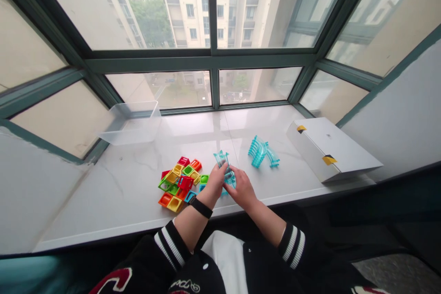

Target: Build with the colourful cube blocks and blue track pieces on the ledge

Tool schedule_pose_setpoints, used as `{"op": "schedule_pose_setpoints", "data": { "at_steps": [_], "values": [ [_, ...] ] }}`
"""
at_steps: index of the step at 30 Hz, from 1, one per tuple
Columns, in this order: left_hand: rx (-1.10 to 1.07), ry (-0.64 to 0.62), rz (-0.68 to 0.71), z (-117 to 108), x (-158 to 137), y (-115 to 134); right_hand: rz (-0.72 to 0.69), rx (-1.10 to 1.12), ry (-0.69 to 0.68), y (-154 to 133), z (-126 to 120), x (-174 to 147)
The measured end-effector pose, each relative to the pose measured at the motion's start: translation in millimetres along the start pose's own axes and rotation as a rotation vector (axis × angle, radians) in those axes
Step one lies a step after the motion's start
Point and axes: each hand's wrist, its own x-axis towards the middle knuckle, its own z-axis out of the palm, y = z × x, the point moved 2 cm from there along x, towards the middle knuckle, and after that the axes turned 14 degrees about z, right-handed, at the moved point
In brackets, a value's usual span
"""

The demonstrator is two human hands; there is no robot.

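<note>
Noted from beside the window ledge, taking the block pile as landmark. The person's 2 hands meet just right of the pile, over the ledge, both busy with a clear teal piece. Left hand, black band at its wrist: fingers curled in close around the piece, whose flared end pokes out toward the window. Right hand comes in from the side away from the pile, thumb and fingertips bent, nearly closed, pinching the lower portion. Fingers hide the middle, so I can't tell whether this is 1 part or 2 set together. Step in hand, as I read it: adjusting the teal plastic between both hands. The next move would seem to call for a steady left grip and light right fingertip pressure, nothing forceful. More teal pieces sit farther right of the pile, past the hands, untouched. Clear bin: left of the pile, windowward. White box: well apart, to the pile's far right.
</note>
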Motion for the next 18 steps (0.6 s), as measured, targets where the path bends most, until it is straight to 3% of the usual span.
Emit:
{"op": "schedule_pose_setpoints", "data": {
  "at_steps": [2, 4, 7, 9, 13, 16, 18],
  "values": [
    [-0.04, 0.015, -0.015, 7.2, 10.9, 4.0, -0.05, 0.036, 0.046, -3.1, -19.5, 6.6],
    [-0.055, 0.01, -0.029, 14.2, 21.4, 5.7, -0.029, 0.091, 0.206, 3.1, -51.7, 21.3],
    [-0.092, -0.001, -0.084, 30.9, 37.4, 2.3, 0.119, 0.234, 0.424, 25.7, -103.4, 57.3],
    [-0.116, -0.008, -0.134, 47.4, 49.0, -3.3, 0.285, 0.345, 0.405, 43.7, -125.4, 86.2],
    [-0.145, -0.007, -0.214, 83.7, 73.3, -18.5, 0.533, 0.469, 0.178, 68.4, -130.8, 131.8],
    [-0.148, 0.012, -0.242, 103.1, 89.0, -30.4, 0.624, 0.416, 0.128, 79.4, -119.0, 147.3],
    [-0.148, 0.02, -0.248, 110.9, 96.3, -38.0, 0.611, 0.396, 0.134, 85.3, -109.7, 151.6]
  ]
}}
